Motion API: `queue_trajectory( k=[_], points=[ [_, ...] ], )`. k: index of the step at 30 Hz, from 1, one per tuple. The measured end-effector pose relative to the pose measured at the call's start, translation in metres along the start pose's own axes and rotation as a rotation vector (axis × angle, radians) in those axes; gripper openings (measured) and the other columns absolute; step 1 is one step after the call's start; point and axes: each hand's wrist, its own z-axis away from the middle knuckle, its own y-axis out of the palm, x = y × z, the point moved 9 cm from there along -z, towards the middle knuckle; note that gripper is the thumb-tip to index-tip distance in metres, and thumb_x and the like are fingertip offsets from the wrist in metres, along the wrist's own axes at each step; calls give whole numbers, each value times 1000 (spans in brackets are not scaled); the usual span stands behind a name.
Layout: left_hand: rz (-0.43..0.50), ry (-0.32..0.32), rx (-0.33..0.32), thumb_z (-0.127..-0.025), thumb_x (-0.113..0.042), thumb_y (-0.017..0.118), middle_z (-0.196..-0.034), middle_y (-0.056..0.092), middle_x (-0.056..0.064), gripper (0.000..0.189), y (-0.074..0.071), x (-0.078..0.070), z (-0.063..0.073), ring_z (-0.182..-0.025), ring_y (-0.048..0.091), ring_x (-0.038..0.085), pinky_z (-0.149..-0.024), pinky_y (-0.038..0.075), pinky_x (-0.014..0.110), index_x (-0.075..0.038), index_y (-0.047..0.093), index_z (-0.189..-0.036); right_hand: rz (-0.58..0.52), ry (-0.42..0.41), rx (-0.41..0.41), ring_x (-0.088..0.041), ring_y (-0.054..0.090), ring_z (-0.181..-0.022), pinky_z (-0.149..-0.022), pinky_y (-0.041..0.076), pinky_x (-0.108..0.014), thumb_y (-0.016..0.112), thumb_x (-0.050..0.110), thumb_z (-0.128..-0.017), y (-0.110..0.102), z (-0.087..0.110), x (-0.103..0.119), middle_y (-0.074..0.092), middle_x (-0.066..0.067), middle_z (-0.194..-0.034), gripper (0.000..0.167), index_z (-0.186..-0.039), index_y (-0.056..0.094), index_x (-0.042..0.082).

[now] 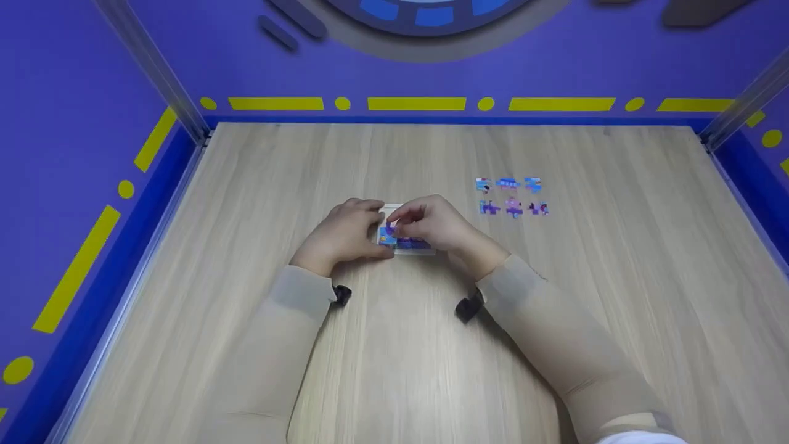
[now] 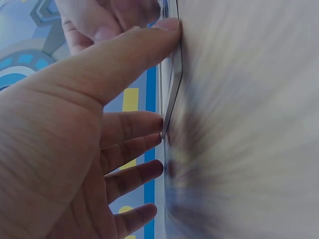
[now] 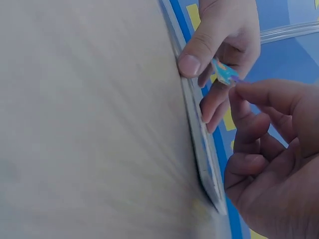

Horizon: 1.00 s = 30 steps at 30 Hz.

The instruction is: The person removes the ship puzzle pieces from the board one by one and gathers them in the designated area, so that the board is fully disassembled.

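A shallow white-rimmed puzzle tray (image 1: 420, 252) lies on the table, with blue and purple picture pieces showing inside its near part. My left hand (image 1: 346, 233) holds the tray at its left side, the thumb on the near edge and the fingers at the far left. Over the tray, my right hand (image 1: 439, 223) pinches a blue and purple jigsaw piece (image 3: 227, 73) between thumb and forefinger. In the right wrist view this piece is tilted and raised above the tray. Part of the tray's inside is hidden behind the right hand.
Several loose jigsaw pieces (image 1: 508, 184) lie in two rows right of the tray on the wooden table (image 1: 394, 370). Blue panels with yellow marks (image 1: 416, 103) wall the table at the back and sides.
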Motion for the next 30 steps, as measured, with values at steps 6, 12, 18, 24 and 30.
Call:
queue_trajectory(
  k=[6,12,18,24,30],
  points=[
    [8,-34,-2,-92,-58,87,-179,49,6,84,3,2,3,-168,41,34,-142,32,56,-10,68,-157,-44,33,-17,-12,70,-93,-83,62,-23,77,7,-103,-14,8,0,77,4,-98,26,-127,85,8],
    [-25,-32,-22,-98,-58,81,-178,51,5,78,3,1,1,-167,43,34,-142,31,56,-10,68,-157,-79,105,-41,-12,68,-98,-86,60,-23,79,6,-102,-34,18,-16,78,4,-103,27,-128,84,6],
    [-50,-34,-51,-104,-56,77,-176,54,6,68,1,-1,-3,-166,45,35,-141,31,56,-11,71,-154,-83,166,-70,-15,67,-105,-94,57,-29,79,8,-102,-60,38,-29,78,2,-115,30,-132,82,8],
    [-51,-42,-60,-105,-53,77,-176,54,6,63,-1,-3,-3,-166,45,35,-141,31,57,-11,74,-151,51,166,-102,-22,62,-105,-88,59,-29,77,14,-106,-89,52,-31,75,-5,-121,27,-133,83,13],
    [-44,-41,-59,-104,-51,79,-176,54,6,59,-1,-3,-3,-166,45,36,-141,31,57,-10,76,-146,67,170,-121,-20,64,-99,-84,62,-26,77,13,-105,-108,63,-35,74,-5,-117,27,-131,84,10]
  ],
)
